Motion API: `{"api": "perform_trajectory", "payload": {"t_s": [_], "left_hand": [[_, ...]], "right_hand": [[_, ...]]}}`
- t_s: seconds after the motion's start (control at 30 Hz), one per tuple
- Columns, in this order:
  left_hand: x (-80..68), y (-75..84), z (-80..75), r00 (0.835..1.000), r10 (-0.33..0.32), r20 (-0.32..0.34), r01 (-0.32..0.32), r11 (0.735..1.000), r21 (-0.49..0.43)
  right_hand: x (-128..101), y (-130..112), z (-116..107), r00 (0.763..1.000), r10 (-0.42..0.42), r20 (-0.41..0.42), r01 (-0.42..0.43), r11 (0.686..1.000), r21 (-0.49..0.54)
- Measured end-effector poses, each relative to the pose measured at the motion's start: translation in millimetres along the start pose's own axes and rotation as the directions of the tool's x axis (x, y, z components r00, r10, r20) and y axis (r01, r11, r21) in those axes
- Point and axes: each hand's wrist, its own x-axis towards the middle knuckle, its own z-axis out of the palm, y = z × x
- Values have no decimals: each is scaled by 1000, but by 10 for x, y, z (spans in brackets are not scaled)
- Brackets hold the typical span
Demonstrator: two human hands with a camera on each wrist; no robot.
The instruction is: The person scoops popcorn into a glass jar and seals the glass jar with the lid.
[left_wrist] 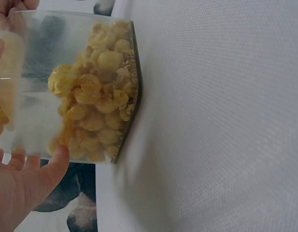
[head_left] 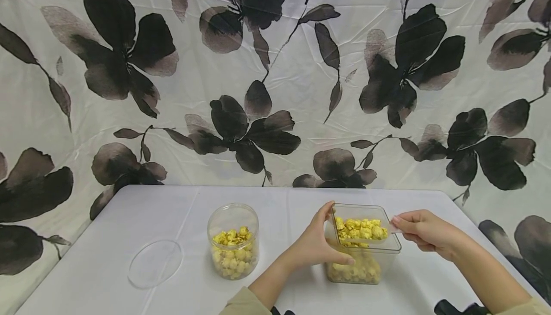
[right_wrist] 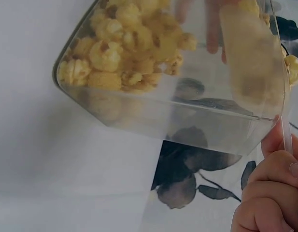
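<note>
My left hand [head_left: 313, 244] grips a clear square tub [head_left: 389, 260] from its left side, thumb across the front. Yellow popcorn [left_wrist: 93, 106] fills the tub's lower part. With curled fingers my right hand [head_left: 430, 233] pinches the handle of a translucent scoop [right_wrist: 252, 63] at the tub's right rim. The scoop lies within the tub's mouth, with a load of popcorn [head_left: 363, 230] on it. To the left stands a round clear jar [head_left: 234, 261] about half full of popcorn, its top uncovered.
A clear round lid [head_left: 156, 264] lies flat on the white table [head_left: 99, 257], left of the jar. Behind the table hangs a white cloth [head_left: 310, 90] with dark flowers. Dark objects [head_left: 460, 307] show at the bottom edge near my forearms.
</note>
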Motion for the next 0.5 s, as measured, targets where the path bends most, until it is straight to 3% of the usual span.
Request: {"api": "perform_trajectory", "payload": {"t_s": [0.5], "left_hand": [[-2,4,0,1000,-5,-7,5,1000,2]], "right_hand": [[-120,45,96,999,32,-26,-31,998,62]]}}
